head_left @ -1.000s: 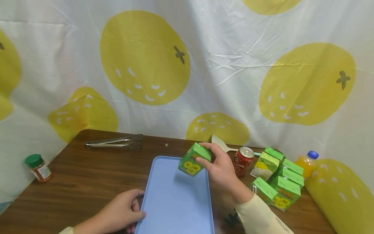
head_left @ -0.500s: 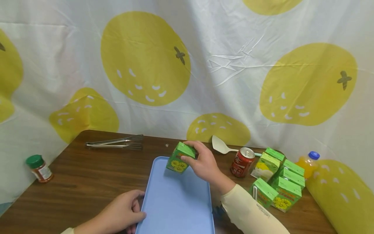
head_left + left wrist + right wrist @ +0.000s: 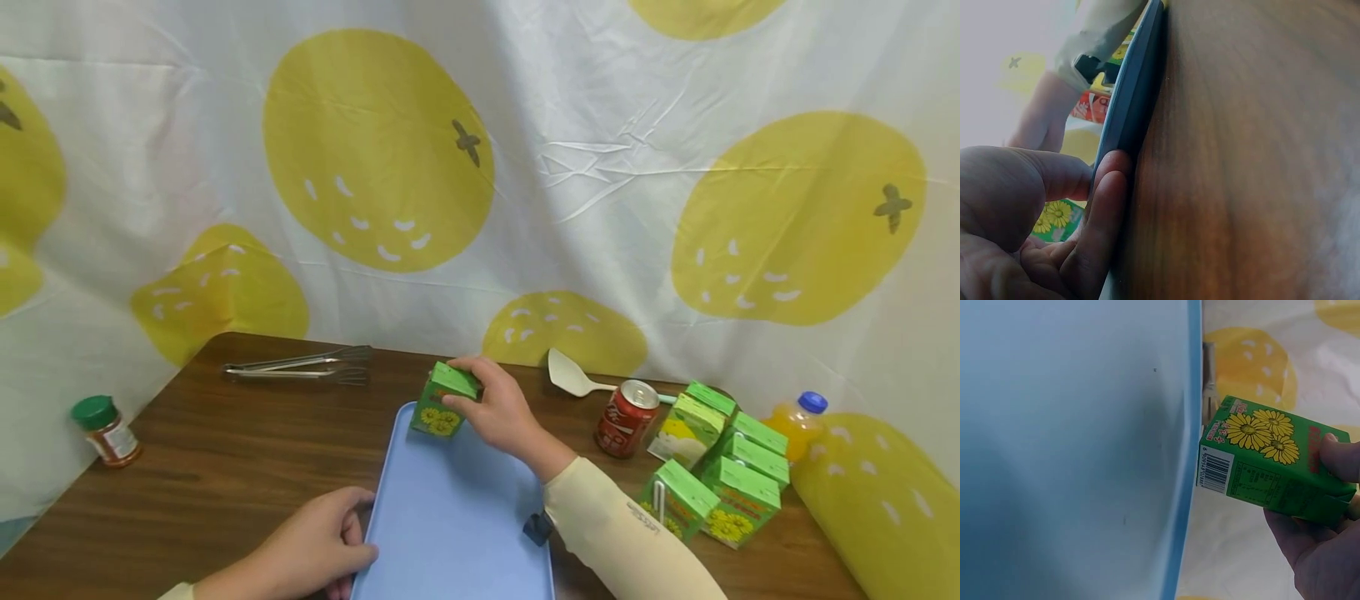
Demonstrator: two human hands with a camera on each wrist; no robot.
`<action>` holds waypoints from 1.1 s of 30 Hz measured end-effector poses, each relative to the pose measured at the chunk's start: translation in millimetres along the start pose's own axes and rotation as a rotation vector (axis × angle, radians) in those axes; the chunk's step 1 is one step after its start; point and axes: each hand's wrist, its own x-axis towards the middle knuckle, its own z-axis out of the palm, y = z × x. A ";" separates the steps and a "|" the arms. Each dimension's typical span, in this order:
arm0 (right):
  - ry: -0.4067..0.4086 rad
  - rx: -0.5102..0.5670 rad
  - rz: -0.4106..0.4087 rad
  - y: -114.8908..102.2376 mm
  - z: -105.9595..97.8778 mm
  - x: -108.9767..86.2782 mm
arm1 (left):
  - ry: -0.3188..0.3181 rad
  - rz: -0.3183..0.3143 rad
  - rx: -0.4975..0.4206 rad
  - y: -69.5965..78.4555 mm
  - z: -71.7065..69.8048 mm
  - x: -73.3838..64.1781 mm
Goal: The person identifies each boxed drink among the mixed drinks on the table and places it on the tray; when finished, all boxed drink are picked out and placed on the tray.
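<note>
A blue tray point(image 3: 457, 542) lies on the wooden table. My left hand point(image 3: 315, 537) pinches its left edge; in the left wrist view the thumb is on the upper face and fingers point(image 3: 1104, 212) are on the underside. At the tray's far left corner, my right hand point(image 3: 498, 412) holds a green drink carton point(image 3: 437, 407) with yellow flowers, thumb on one side. The right wrist view shows the carton's barcode end point(image 3: 1216, 470) close to the tray rim point(image 3: 1188, 444); whether they touch, I cannot tell.
Several green cartons point(image 3: 738, 492) stand at the right, beside a red soda can point(image 3: 626, 418) and an orange drink bottle point(image 3: 798, 425). A spatula point(image 3: 567, 375) and tongs point(image 3: 300, 365) lie at the back. A green-capped spice jar point(image 3: 107, 431) stands at the left edge.
My right hand has carried the green drink carton leftward over the tray to its far left corner. The left hand has stayed at the tray's edge.
</note>
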 end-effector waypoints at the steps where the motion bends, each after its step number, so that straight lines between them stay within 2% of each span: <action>1: -0.005 -0.002 0.000 0.3 1.7 0.7 | 0.001 0.000 0.000 -0.2 0.1 0.1; 17: -0.059 -0.058 -0.030 3.4 14.1 6.2 | 0.010 0.021 0.001 0.7 0.9 -0.5; 27: -0.073 -0.067 -0.038 3.9 14.0 8.9 | 0.008 0.011 0.009 1.9 0.6 0.5; 33: -0.111 -0.075 -0.028 3.1 16.1 10.8 | -0.001 -0.005 0.004 1.1 0.1 0.3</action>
